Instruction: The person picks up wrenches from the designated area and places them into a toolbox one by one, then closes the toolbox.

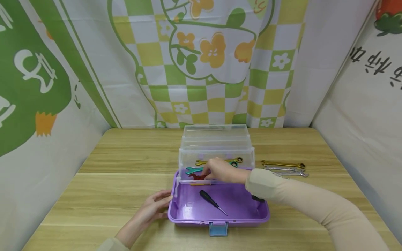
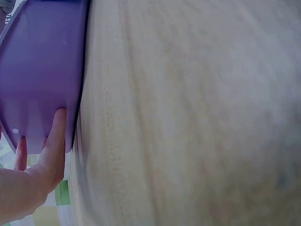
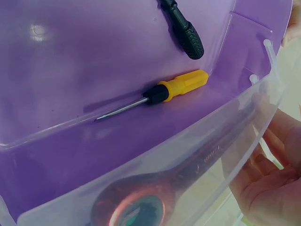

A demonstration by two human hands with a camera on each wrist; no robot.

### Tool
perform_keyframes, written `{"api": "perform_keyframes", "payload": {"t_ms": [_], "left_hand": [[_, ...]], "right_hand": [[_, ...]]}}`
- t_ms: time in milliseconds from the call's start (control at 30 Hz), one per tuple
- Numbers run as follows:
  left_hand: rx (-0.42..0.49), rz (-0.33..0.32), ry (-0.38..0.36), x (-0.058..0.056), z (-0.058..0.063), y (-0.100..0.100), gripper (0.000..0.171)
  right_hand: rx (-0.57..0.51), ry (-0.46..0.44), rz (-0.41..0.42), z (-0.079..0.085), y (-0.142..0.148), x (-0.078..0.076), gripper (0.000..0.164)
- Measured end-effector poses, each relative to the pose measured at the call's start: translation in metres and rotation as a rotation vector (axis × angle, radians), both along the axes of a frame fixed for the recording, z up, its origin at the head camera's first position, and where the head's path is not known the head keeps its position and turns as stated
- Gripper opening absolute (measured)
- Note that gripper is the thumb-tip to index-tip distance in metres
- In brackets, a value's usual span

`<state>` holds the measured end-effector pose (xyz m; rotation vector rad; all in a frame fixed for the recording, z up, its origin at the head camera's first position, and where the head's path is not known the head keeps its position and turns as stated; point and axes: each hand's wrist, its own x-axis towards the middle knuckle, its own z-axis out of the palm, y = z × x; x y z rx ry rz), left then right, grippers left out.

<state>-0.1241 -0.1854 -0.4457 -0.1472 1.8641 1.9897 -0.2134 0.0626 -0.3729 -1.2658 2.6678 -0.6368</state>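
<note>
Left hand, fingers straight, pressed the purple toolbox wall on the tabletop, probably steadying it. Farther in, right hand fingers curled on the red wrench in the clear tray, beside green and gold wrenches.

Left hand flat, fingers straight; right hand seemingly curled, pinching.

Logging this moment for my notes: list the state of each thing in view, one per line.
Purple toolbox: open, clear tray raised.
Red wrench: in tray, gripped by right hand.
Left hand: flat against the toolbox side.
Black screwdriver: lying in toolbox bottom.
Yellow screwdriver: lying in toolbox bottom.
Blue latch: undone.
</note>
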Motion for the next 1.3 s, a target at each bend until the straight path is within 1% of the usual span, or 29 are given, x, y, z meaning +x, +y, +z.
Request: {"api": "perform_keyframes", "payload": {"t_ms": [133, 267, 400, 533, 700, 1033, 1133, 1300], "left_hand": [[-0.002, 0.003, -0.003, 0.0, 0.0, 0.0, 0.061], [-0.001, 0.004, -0.005, 0.0, -0.001, 0.0, 0.061], [-0.004, -0.002, 0.0, 0.0, 0.0, 0.0, 0.061], [-0.009, -0.003, 0.002, 0.0, 0.001, 0.0, 0.06], [-0.011, 0.01, -0.005, 0.0, 0.001, 0.001, 0.06], [-0.013, 0.01, -0.002, -0.001, 0.001, 0.001, 0.059], [-0.005, 0.006, -0.004, -0.001, 0.001, 0.001, 0.059], [0.015, 0.004, -0.006, 0.0, 0.001, 0.0, 0.058]], "right_hand": [[0.016, -0.012, 0.003, 0.0, 0.0, -0.001, 0.012], [0.046, 0.001, 0.002, 0.002, 0.0, -0.001, 0.011], [0.075, 0.038, -0.004, 0.003, 0.0, -0.001, 0.008], [0.076, 0.058, 0.013, 0.002, 0.001, -0.003, 0.006], [0.055, -0.006, 0.03, 0.006, 0.004, -0.006, 0.008], [-0.012, -0.179, -0.025, 0.019, 0.02, -0.009, 0.015], [-0.02, -0.2, -0.038, 0.02, 0.025, -0.009, 0.016], [-0.068, -0.192, -0.034, 0.02, 0.034, -0.008, 0.016]]}}
